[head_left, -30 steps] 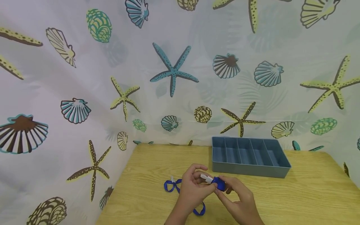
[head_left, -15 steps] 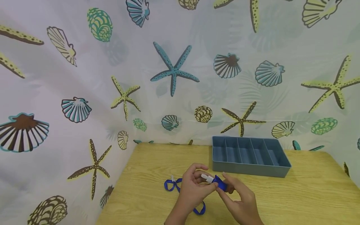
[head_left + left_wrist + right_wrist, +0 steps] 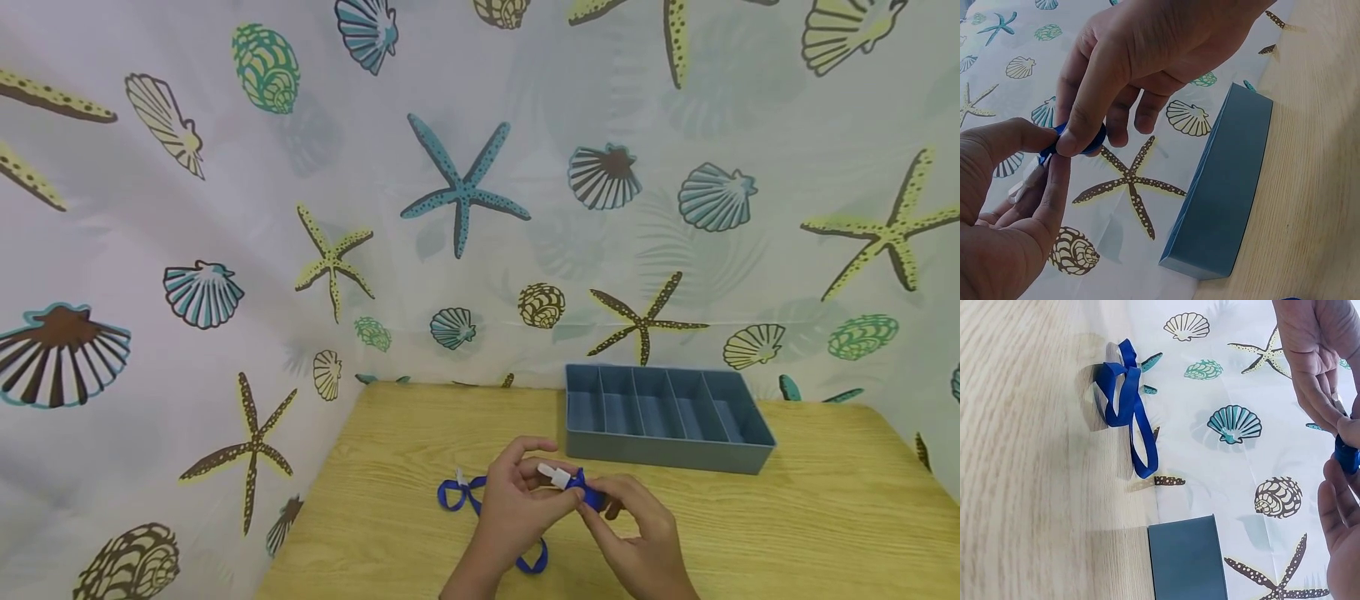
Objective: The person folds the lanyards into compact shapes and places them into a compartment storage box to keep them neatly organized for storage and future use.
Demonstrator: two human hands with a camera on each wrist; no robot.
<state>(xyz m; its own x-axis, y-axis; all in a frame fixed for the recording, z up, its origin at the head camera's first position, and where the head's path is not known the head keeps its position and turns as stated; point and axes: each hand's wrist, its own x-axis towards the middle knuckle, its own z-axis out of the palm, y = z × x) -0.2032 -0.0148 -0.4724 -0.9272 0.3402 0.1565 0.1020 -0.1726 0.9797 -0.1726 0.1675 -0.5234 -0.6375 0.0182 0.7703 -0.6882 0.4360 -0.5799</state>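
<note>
A rolled-up blue lanyard [image 3: 592, 497] is held between both hands above the table, and its white plastic clip [image 3: 555, 476] points up to the left. My left hand [image 3: 513, 510] pinches the roll beside the clip with thumb and fingers. From the other side, my right hand [image 3: 641, 529] holds the roll's edge between thumb and forefinger. In the left wrist view the blue roll [image 3: 1092, 141] shows as a flat round disc, partly covered by fingertips. Below the left forearm, a second blue lanyard [image 3: 1124, 403] lies loosely looped on the wood, with a white end piece.
A grey-blue tray [image 3: 667, 451] with several narrow compartments stands at the back of the wooden table [image 3: 825, 517], close beyond the hands. White cloth [image 3: 510, 67] printed with shells and starfish hangs behind and along the left side.
My right forefinger lifted off the roll, then came back down against it, and the roll turned slightly. My left hand stays nearly still; the loose lanyard and tray are unmoved.
</note>
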